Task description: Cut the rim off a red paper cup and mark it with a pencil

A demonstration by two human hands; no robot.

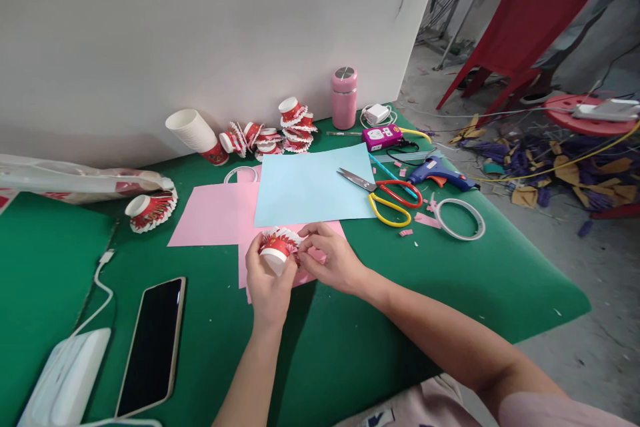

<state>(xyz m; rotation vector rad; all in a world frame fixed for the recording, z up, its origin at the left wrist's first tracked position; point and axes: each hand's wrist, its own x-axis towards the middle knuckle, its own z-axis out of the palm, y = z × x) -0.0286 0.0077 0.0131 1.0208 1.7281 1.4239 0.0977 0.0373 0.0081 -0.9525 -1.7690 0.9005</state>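
A red and white paper cup (275, 248) with a cut, fringed edge is held over the pink paper (215, 215) near the middle of the table. My left hand (269, 283) is wrapped round the cup from the left, with its thumb in front. At the cup's right side, the fingers of my right hand (333, 257) are pinched together at the fringe, where a small pink piece shows. Whether they grip the fringe or that piece is too small to tell. Light blue paper (310, 187) lies just beyond my hands.
Scissors (375, 188), a blue glue gun (440, 172) and a tape roll (460, 219) lie to the right. Stacked cups (193, 133), several cut cups (297, 123) and a pink bottle (345, 100) stand along the wall. A phone (153, 347) lies front left.
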